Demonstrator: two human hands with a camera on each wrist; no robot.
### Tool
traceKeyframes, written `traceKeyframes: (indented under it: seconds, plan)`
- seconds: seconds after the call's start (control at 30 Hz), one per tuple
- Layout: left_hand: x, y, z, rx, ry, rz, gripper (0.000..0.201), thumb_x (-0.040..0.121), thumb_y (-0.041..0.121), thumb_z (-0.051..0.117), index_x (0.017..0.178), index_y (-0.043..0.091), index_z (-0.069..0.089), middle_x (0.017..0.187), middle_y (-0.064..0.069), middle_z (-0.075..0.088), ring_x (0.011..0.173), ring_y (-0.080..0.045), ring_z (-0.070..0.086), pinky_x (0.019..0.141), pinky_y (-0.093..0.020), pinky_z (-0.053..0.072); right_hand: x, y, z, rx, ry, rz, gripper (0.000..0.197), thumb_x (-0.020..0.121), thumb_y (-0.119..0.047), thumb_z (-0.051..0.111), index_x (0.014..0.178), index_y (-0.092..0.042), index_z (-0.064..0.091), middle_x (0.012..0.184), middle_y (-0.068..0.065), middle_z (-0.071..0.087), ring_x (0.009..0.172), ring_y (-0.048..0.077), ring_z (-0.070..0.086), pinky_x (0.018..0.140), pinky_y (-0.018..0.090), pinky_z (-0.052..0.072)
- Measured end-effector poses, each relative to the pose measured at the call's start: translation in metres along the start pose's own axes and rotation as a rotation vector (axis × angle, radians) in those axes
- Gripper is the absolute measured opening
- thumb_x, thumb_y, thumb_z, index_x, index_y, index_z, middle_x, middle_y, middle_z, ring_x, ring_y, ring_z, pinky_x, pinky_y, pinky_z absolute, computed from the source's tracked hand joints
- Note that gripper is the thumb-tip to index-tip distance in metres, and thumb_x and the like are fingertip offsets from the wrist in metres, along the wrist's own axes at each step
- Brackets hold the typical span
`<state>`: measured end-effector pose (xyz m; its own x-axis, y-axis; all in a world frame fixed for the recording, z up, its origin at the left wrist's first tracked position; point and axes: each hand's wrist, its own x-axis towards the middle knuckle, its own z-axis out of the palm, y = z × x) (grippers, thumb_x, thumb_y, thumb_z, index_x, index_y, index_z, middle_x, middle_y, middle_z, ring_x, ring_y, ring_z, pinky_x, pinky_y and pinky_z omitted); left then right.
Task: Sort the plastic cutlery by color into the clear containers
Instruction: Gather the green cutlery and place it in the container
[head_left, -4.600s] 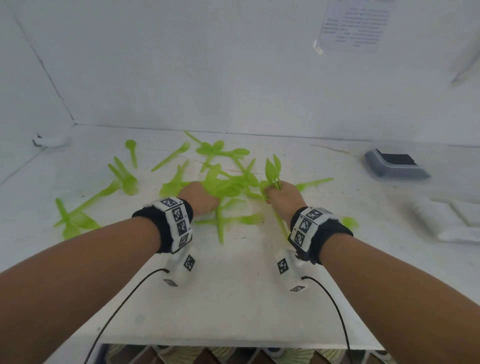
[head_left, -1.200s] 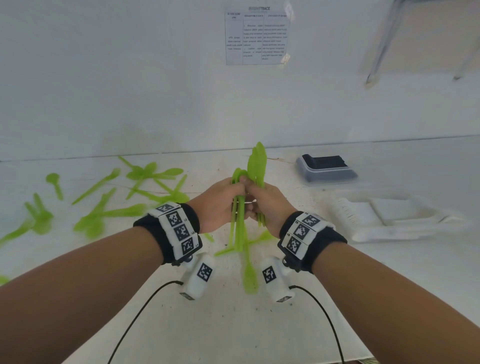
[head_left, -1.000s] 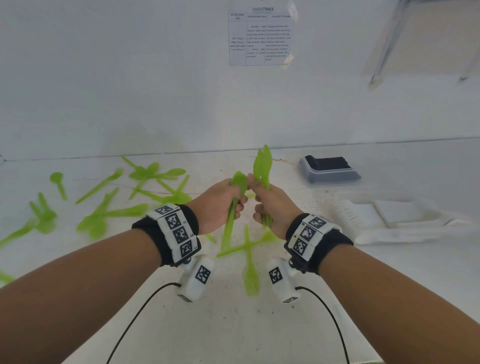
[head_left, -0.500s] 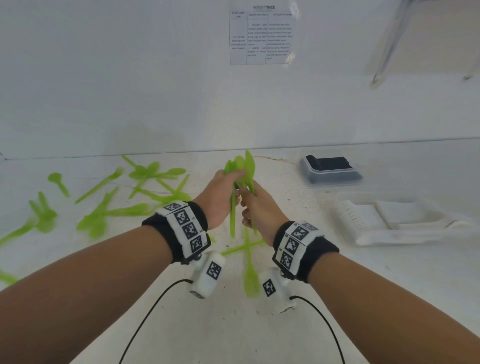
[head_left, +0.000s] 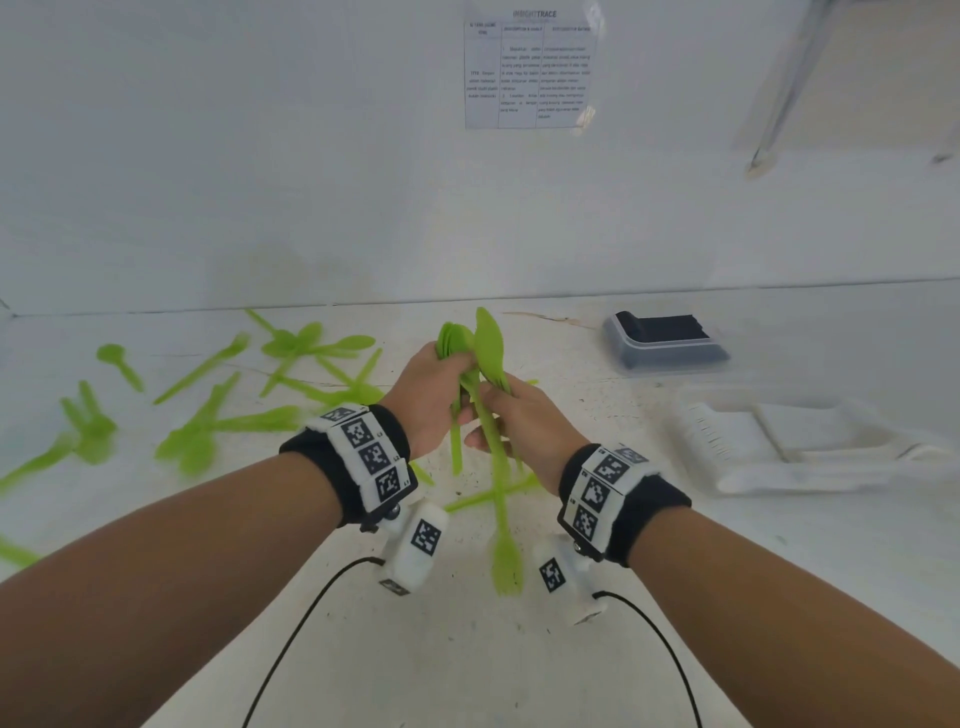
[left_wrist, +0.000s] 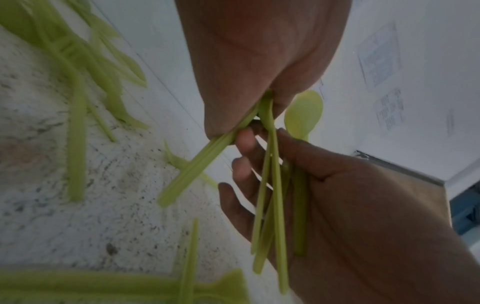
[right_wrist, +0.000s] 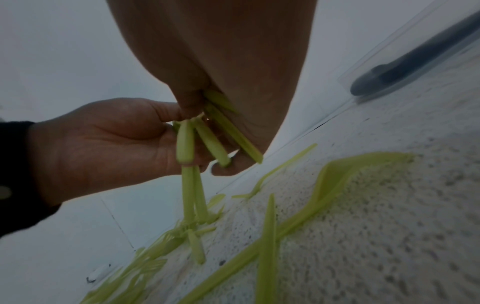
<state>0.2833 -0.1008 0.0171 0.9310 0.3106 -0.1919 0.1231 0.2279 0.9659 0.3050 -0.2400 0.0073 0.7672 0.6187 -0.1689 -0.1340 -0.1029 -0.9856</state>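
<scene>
Both hands meet above the middle of the table around a bunch of green plastic spoons, heads up. My left hand grips the bunch just under the heads. My right hand curls round the handles lower down. In the left wrist view the left hand pinches green handles that run down across the right hand's fingers. In the right wrist view the right hand clamps several handles beside the left palm. Loose green cutlery lies scattered on the table at left.
A green fork and a crossed green piece lie on the table under the hands. A clear container with black cutlery stands at the back right. Nearer right is a clear container with white cutlery. White walls close the back and left.
A second ago each hand held its own bunch side by side. The hands have closed together, and the spoons now form one bunch held by both.
</scene>
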Motion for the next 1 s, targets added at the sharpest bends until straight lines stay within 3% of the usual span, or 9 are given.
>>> traceKeyframes:
  seconds: [0.1,0.23,0.33,0.43,0.57,0.67,0.83,0.9,1.0]
  plan:
    - [0.004,-0.001,-0.007,0.008,0.138,0.041,0.008,0.101,0.008,0.048,0.103,0.010,0.055,0.099,-0.011,0.072,0.089,-0.024,0.072,0.083,-0.042,0.056,0.003,0.005,-0.005,0.086,0.132,0.030,0.023,0.108,-0.030,0.045,0.120,-0.034,0.064,0.102,0.004,0.066,0.083,0.015,0.062,0.086,0.037,0.057]
    - [0.010,0.000,-0.017,0.035,0.216,0.084,0.007,0.101,0.016,0.054,0.107,0.013,0.051,0.086,-0.003,0.065,0.067,-0.016,0.062,0.065,-0.032,0.047,0.008,0.007,-0.014,0.145,0.286,0.095,0.032,0.106,-0.029,0.044,0.137,-0.035,0.044,0.085,-0.001,0.044,0.057,0.009,0.039,0.053,0.028,0.044]
    - [0.009,-0.006,-0.017,0.084,0.133,0.102,0.035,0.094,0.043,0.069,0.102,0.017,0.047,0.083,0.001,0.051,0.064,-0.012,0.048,0.064,-0.031,0.044,0.004,0.001,-0.008,0.111,0.192,0.040,0.044,0.103,-0.025,0.039,0.138,-0.051,0.030,0.082,0.000,0.040,0.052,0.010,0.032,0.049,0.027,0.038]
    - [0.006,-0.014,-0.010,0.065,0.064,0.104,0.056,0.082,0.058,0.076,0.106,0.014,0.050,0.087,-0.003,0.055,0.074,-0.018,0.058,0.073,-0.036,0.051,0.001,-0.006,0.007,-0.018,0.088,-0.028,0.045,0.104,-0.023,0.036,0.142,-0.047,0.039,0.088,-0.011,0.049,0.060,0.005,0.040,0.056,0.026,0.041]
    - [0.006,-0.015,-0.007,-0.086,0.051,0.057,0.066,0.083,0.048,0.081,0.123,0.005,0.051,0.108,-0.013,0.064,0.104,-0.029,0.070,0.096,-0.047,0.058,0.001,-0.007,0.019,-0.030,0.048,-0.042,0.034,0.107,-0.028,0.041,0.134,-0.041,0.058,0.103,-0.015,0.065,0.064,-0.001,0.049,0.068,0.027,0.046]
    - [0.005,-0.011,-0.008,-0.127,0.046,0.038,0.045,0.092,0.040,0.074,0.113,0.007,0.052,0.093,-0.011,0.063,0.090,-0.027,0.066,0.086,-0.044,0.057,0.005,-0.006,0.017,0.090,0.032,-0.021,0.028,0.105,-0.019,0.047,0.116,-0.029,0.070,0.087,-0.003,0.058,0.066,0.010,0.048,0.066,0.026,0.046]
    - [0.003,-0.005,-0.007,-0.158,0.068,0.022,0.030,0.100,0.036,0.064,0.101,0.007,0.056,0.086,-0.007,0.061,0.076,-0.020,0.060,0.076,-0.038,0.051,0.009,-0.005,0.013,0.091,0.015,-0.022,0.034,0.105,-0.020,0.047,0.127,-0.035,0.068,0.107,-0.011,0.068,0.098,0.013,0.059,0.088,0.027,0.050]
    - [0.002,-0.003,-0.009,-0.154,0.112,0.024,0.029,0.101,0.038,0.062,0.106,0.010,0.055,0.085,-0.003,0.059,0.069,-0.016,0.053,0.072,-0.034,0.045,0.011,-0.005,0.008,0.199,0.134,-0.023,0.035,0.106,-0.019,0.045,0.130,-0.034,0.066,0.091,-0.010,0.062,0.084,0.013,0.056,0.084,0.028,0.050]
    - [0.003,0.001,-0.013,-0.102,0.155,0.039,0.029,0.102,0.040,0.060,0.110,0.013,0.052,0.084,0.001,0.053,0.068,-0.013,0.045,0.071,-0.030,0.040,0.011,-0.005,-0.009,0.322,0.261,0.049,0.031,0.107,-0.040,0.042,0.133,-0.033,0.058,0.063,-0.007,0.034,0.053,0.011,0.030,0.057,0.026,0.041]
